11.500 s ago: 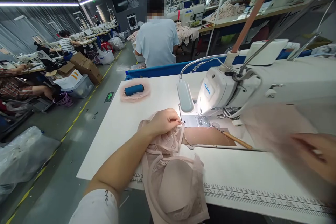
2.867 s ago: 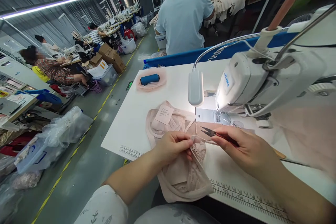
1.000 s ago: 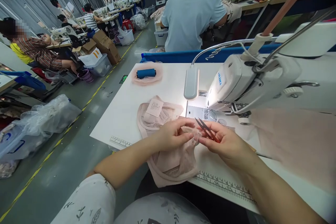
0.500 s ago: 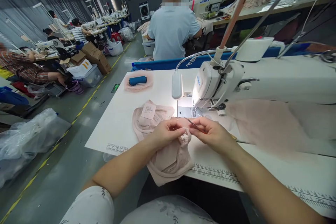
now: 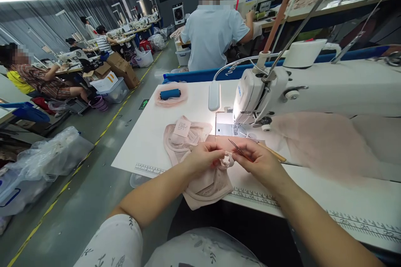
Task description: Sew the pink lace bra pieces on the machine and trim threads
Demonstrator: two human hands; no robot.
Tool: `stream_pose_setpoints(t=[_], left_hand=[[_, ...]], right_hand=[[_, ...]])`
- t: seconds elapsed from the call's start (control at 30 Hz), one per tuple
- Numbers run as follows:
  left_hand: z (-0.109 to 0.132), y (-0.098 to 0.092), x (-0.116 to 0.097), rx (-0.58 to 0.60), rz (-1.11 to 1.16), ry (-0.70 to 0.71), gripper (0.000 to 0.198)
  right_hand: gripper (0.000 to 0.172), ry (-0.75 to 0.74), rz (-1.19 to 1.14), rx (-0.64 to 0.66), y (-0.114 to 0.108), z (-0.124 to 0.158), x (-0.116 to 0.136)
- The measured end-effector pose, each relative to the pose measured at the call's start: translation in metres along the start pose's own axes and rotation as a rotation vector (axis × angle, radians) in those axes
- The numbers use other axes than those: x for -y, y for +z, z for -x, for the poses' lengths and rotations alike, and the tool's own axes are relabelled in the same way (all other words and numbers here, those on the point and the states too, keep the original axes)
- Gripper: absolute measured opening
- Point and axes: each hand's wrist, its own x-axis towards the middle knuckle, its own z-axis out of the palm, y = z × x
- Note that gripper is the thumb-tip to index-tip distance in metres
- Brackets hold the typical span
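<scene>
A pale pink bra [image 5: 205,183] with a white label [image 5: 182,127] lies partly on the sewing table, its near cup hanging over the front edge. My left hand [image 5: 205,156] pinches the lacy edge of it between thumb and fingers. Close beside it, my right hand [image 5: 253,156] is closed on a thin, dark pointed tool [image 5: 236,147], tip up and to the left; its exact kind is hard to make out. The right thumb and finger also pinch the lace. Just beyond both hands are the sewing machine's needle area and lit metal plate [image 5: 224,129].
The white sewing machine [image 5: 328,87] fills the right side. Sheer pink fabric [image 5: 316,146] lies under its arm, near a tool with a wooden handle [image 5: 272,152]. A blue thread spool [image 5: 170,94] rests at the far left on pink mesh. A co-worker [image 5: 213,33] sits ahead.
Both hands stay at the lace, which now looks more bunched between the fingers. The view has shifted slightly, and the wooden-handled tool shows more. The co-worker ahead has raised the right arm.
</scene>
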Motion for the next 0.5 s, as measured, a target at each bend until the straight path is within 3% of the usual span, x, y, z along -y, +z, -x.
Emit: stream_pose_setpoints(t=[0.13, 0.2, 0.27, 0.4, 0.5], left_hand=[[-0.004, 0.0, -0.003, -0.037, -0.224, 0.068, 0.024], [-0.002, 0.0, -0.006, -0.119, -0.498, 0.213, 0.024], [0.004, 0.001, -0.007, -0.113, -0.77, 0.371, 0.031], [0.024, 0.003, 0.0, 0.213, -1.325, 0.458, 0.052], [0.032, 0.001, 0.01, 0.342, -1.538, 0.406, 0.065]], right_hand=[[0.031, 0.002, 0.105, -0.133, -0.001, 0.003, -0.005], [0.026, 0.017, 0.185, -0.193, -0.002, 0.004, -0.006], [0.021, 0.034, 0.27, -0.225, -0.006, 0.003, -0.006], [0.018, 0.086, 0.401, -0.201, -0.019, 0.003, -0.006], [0.026, 0.158, 0.474, -0.167, -0.035, 0.009, -0.007]])
